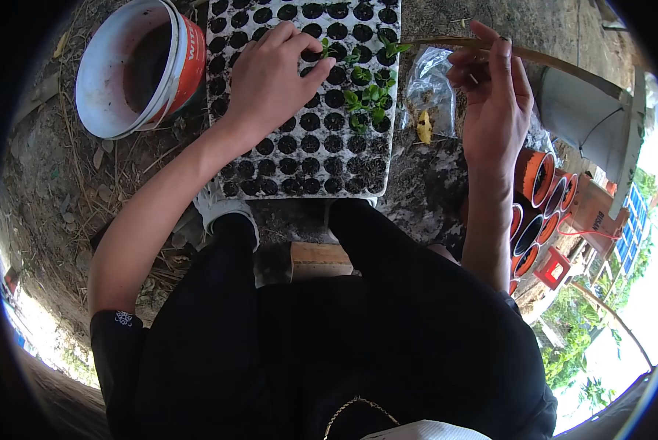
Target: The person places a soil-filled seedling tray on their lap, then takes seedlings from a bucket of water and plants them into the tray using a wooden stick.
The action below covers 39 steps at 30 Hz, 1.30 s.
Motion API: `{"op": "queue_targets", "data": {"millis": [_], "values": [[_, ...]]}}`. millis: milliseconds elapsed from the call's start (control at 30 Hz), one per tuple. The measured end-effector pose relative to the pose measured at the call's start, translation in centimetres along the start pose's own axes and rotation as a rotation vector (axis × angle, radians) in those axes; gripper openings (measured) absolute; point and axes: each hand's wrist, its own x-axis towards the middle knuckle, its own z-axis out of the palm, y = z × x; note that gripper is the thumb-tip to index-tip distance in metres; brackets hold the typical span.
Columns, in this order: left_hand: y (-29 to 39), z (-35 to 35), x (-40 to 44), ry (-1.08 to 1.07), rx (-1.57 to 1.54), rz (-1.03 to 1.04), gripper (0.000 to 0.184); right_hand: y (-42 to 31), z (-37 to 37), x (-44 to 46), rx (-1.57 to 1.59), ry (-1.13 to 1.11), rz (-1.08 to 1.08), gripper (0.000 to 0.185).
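A white seedling tray (270, 187) with rows of dark soil-filled holes lies on the ground before my feet. Small green seedlings (374, 95) stand in its right-hand holes. My left hand (274, 81) is over the tray, thumb and forefinger apart beside a small green leaf (325, 50); nothing shows held between them. Right of the tray, my right hand (494, 103) is raised with its thumb and fingers closed on a long, thin brown strip (564, 64), which reaches left toward the seedlings and right past the hand.
A white and red bucket (109, 73) stands left of the tray. Clear plastic (432, 84) and a yellow leaf (423, 127) lie right of it. Orange-rimmed pots (532, 180), a cardboard box (591, 213) and a grey container (582, 114) are farther right.
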Motion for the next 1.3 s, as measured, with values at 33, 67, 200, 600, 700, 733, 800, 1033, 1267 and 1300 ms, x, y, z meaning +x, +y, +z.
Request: {"op": "queue_targets", "data": {"millis": [33,67,200,600,700,733,800,1033,1267,1300], "values": [[0.0,0.2,0.0,0.002,0.000,-0.001,0.025,0.4,0.3,0.0,-0.001,-0.002,-0.001,0.037],[0.1,0.3,0.1,0.023,0.015,0.015,0.024,0.8,0.8,-0.1,-0.058,-0.005,-0.037,0.037],[0.2,0.5,0.1,0.026,0.020,0.017,0.018,1.2,2.7,-0.2,-0.234,-0.042,-0.145,0.030],[0.4,0.5,0.1,0.111,0.098,0.224,0.008,3.1,3.7,-0.9,-0.726,-0.006,-0.318,0.018],[0.6,0.4,0.1,0.103,0.094,0.231,0.004,2.9,4.1,-0.9,-0.807,-0.034,-0.427,0.017],[0.6,0.3,0.1,0.102,0.094,0.232,0.004,2.9,4.2,-0.9,-0.807,-0.033,-0.426,0.017],[0.6,0.3,0.1,0.089,0.080,0.225,0.004,3.0,4.4,-0.9,-0.795,-0.057,-0.453,0.016],[0.2,0.4,0.0,0.107,0.101,0.244,0.009,3.4,4.8,-0.8,-0.833,-0.078,-0.532,0.014],[0.3,0.2,0.1,0.100,0.133,0.256,0.010,3.4,5.2,-0.9,-0.831,-0.101,-0.545,0.014],[0.3,0.3,0.1,0.099,0.143,0.261,0.010,3.5,5.3,-1.0,-0.827,-0.099,-0.554,0.014]]}}
